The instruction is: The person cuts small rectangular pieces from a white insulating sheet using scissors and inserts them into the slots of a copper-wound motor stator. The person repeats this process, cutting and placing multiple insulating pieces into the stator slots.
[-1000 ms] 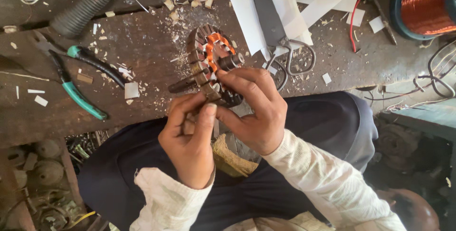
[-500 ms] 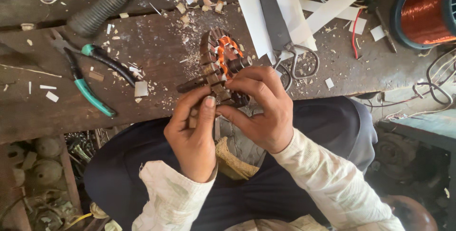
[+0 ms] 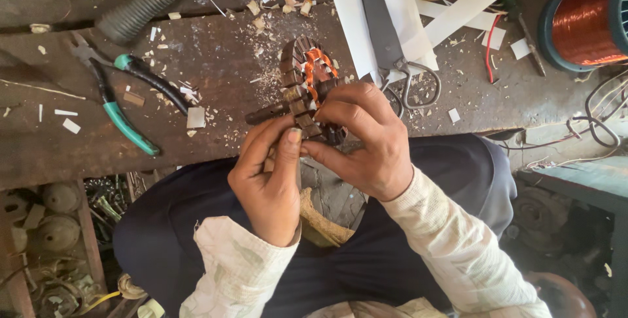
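Here, the slotted motor armature (image 3: 302,92) sits over the near edge of the workbench (image 3: 216,50), both hands closed on it: left hand (image 3: 268,174) pinching its lower rim, right hand (image 3: 366,138) covering its right side. Its shaft points left, roughly level. Green-handled pliers (image 3: 127,105) lie left of it, shears (image 3: 392,50) and probably a copper-wire spool (image 3: 582,17) right.
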